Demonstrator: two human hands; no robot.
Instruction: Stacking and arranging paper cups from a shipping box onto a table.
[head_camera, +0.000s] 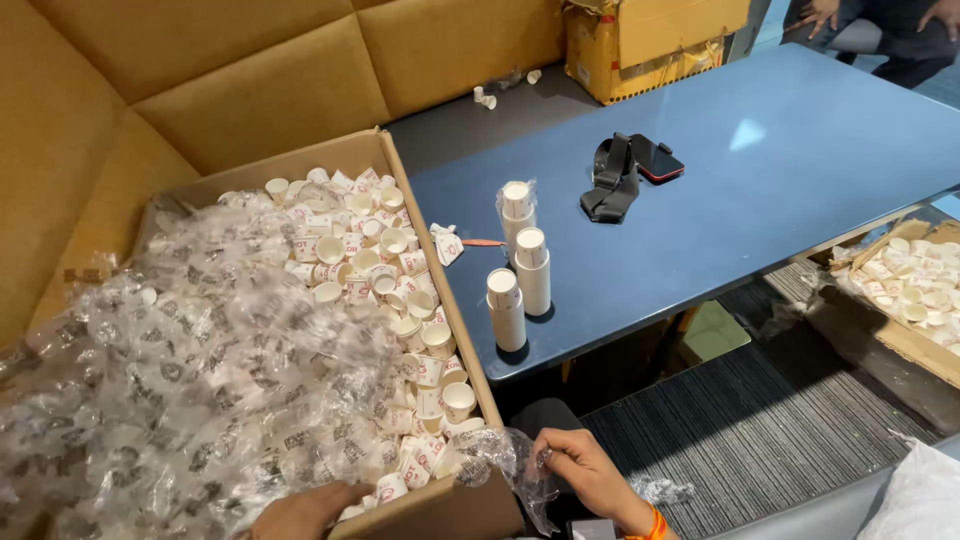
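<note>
A big cardboard box (425, 255) on the seat holds many small white paper cups (372, 262) and a heap of clear plastic wrap (180, 370). My left hand (305, 510) rests at the box's near edge among the cups; what it holds is hidden. My right hand (590, 470), with an orange band at the wrist, pinches a scrap of clear plastic wrapper (510, 460) just outside the box's near corner. Three upright stacks of cups (520, 270) stand on the blue table (760, 160), one still in plastic.
A dark phone with a black strap (630, 170) lies mid-table. A yellow-taped carton (650, 40) stands at the far end, another box of cups (915, 290) at the right on the carpet. Another person's hands (820, 12) show at the top right.
</note>
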